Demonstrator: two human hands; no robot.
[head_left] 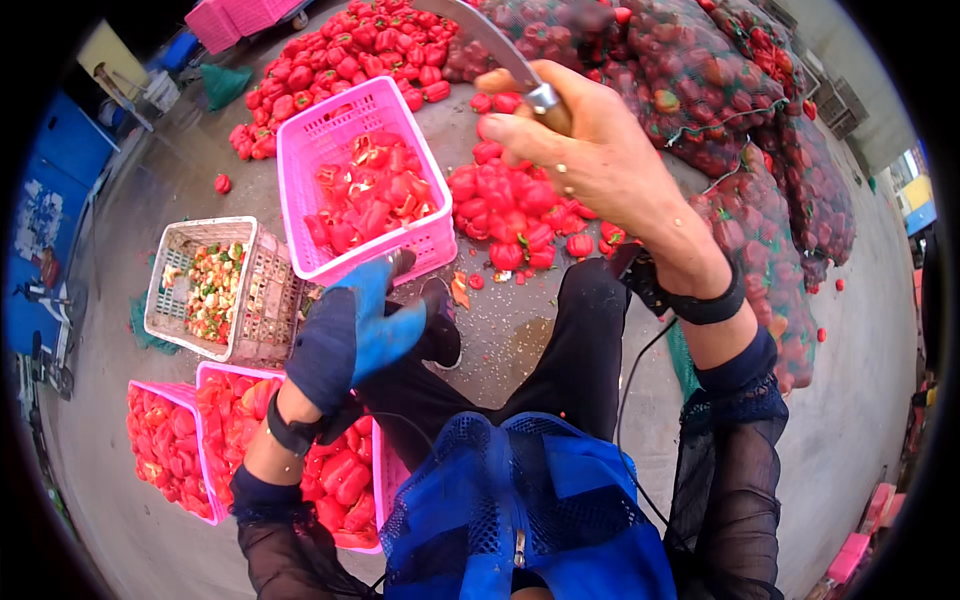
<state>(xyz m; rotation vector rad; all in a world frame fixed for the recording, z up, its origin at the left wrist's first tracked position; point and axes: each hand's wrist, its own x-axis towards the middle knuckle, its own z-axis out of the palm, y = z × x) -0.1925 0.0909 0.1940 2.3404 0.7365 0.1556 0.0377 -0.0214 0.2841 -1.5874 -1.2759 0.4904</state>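
Observation:
My right hand (590,130), bare, is closed round the wooden handle of a knife (500,50). Its long curved blade points up and to the left, toward the far edge of the view. My left hand (360,325) wears a blue glove with a dark back. Its fingers are spread, and I see nothing in them. That hand is over the near side of a pink crate (290,215) holding cut red bell peppers (375,195). Beyond my knees, whole red peppers (510,205) lie heaped on the floor below my right hand.
A whitish crate (160,300) of pepper cores (215,285) stands at the left. Nearer are pink crates (205,440) filled with red peppers. A large pepper pile (340,60) lies at the back. Stacked mesh sacks (690,90) of peppers line the right. A cable (625,400) hangs by my right arm.

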